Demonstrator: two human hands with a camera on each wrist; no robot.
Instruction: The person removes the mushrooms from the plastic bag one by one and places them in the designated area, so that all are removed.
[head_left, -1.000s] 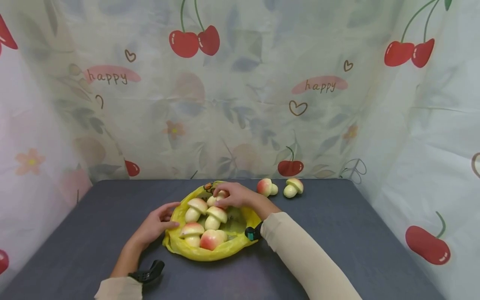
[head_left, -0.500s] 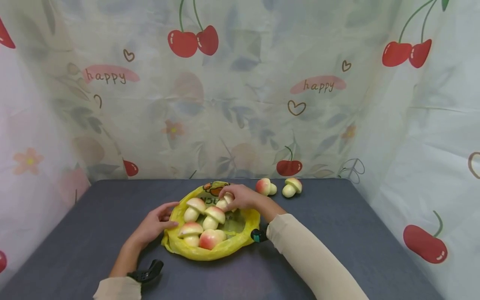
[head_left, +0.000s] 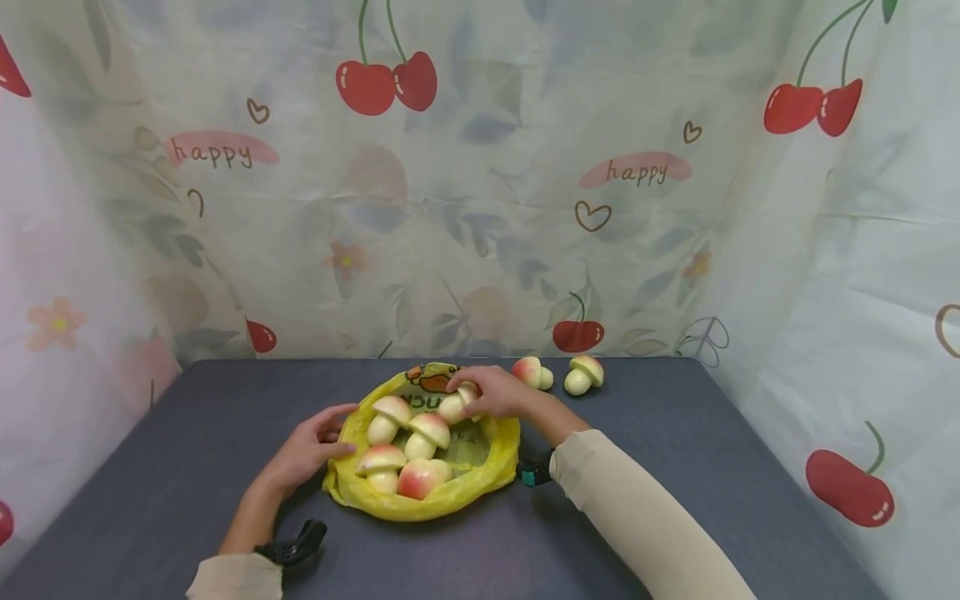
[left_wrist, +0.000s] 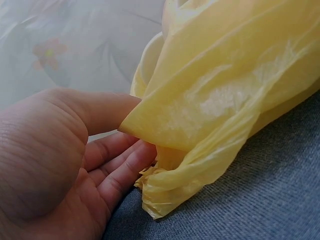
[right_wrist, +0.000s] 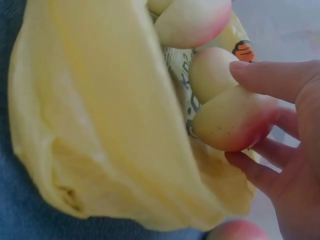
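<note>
My right hand holds a toy mushroom over the far right inside of a yellow plastic bag. In the right wrist view, thumb and fingers grip the pink-tinged cap of this mushroom, its pale stem pointing away from the palm. My left hand rests against the left side of the bag, thumb and fingers spread apart. Seen from the left wrist, the thumb and fingertips touch folds of the yellow plastic. More toy mushrooms lie inside the bag, whose rim is rolled open.
Two more toy mushrooms, one with a pink cap and one paler, lie at the back edge of the dark table. A printed curtain hangs behind and at both sides.
My right hand has shifted to the right with the mushroom, which has turned in the fingers. The left hand and the other mushrooms stay in place.
</note>
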